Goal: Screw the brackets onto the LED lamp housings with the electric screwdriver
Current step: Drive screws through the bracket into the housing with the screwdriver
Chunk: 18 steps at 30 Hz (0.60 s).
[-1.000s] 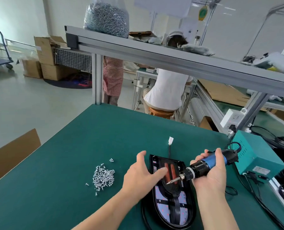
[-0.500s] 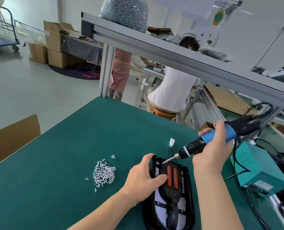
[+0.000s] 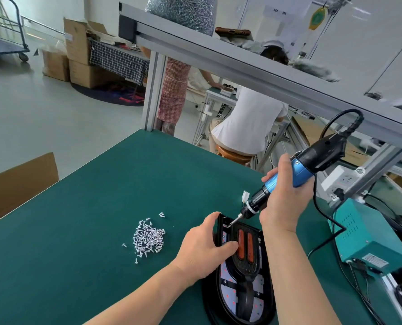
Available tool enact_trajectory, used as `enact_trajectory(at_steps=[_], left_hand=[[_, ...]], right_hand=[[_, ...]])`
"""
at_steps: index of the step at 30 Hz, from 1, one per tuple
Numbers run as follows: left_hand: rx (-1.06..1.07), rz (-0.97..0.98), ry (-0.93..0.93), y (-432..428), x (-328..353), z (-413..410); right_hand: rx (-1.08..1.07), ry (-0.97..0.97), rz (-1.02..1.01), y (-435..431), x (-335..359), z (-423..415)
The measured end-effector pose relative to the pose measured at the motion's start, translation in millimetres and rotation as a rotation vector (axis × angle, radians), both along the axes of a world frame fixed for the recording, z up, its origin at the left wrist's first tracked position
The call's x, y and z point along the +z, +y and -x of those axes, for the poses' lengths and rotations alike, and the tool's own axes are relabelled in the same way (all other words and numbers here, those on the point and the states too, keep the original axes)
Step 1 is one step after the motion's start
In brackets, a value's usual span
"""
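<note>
One LED lamp housing (image 3: 207, 299) lies on the green bench mat (image 3: 89, 219), its near end cut off by the bottom of the view. A black bracket (image 3: 244, 261) with two orange slots sits inside it, toward the far end.

The left hand (image 3: 204, 252) grasps the housing, thumb hooked over the far-left corner, forefinger laid across the bracket. The right hand (image 3: 282, 202) is wrapped round the blue barrel of the electric screwdriver (image 3: 300, 167). The tool is tilted, its bit tip down at the bracket's far-left corner, just beside the left thumb.

Progress, as a judgement: mid-fastening, one corner in hand. A screw under the bit is too small to confirm. No seated screw heads can be made out elsewhere, and the left hand covers the bracket's left side, so the count done is unknown.

- Left of the housing, apart from it: a loose screw pile (image 3: 148, 238), plenty remaining.
- Just beyond the housing: a white connector (image 3: 245, 195).
- Right: a teal power box (image 3: 368, 238).
- Right edge: dark round shapes, possibly more housings, cannot tell.
- Far: a bag of screws (image 3: 183, 10) on the overhead shelf.
</note>
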State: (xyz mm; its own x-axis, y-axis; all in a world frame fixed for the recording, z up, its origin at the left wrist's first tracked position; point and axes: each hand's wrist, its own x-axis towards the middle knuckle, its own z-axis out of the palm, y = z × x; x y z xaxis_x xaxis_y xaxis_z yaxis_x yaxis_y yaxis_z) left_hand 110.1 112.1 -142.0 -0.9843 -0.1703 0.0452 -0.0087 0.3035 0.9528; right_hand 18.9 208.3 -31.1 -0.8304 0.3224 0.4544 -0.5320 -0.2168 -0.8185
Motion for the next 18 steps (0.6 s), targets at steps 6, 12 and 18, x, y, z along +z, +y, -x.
enact_trajectory(at_steps=[6, 12, 18], left_hand=[[0.009, 0.026, 0.004, 0.7, 1.0, 0.3], [0.031, 0.022, 0.027, 2.3, 2.5, -0.2], [0.025, 0.038, 0.011, 0.2, 1.6, -1.0]], right_hand=[[-0.002, 0.007, -0.016, -3.4, -2.2, -1.9], [0.037, 0.028, -0.044, -8.3, -4.0, -5.9], [0.119, 0.084, -0.146, -12.4, -3.0, -9.0]])
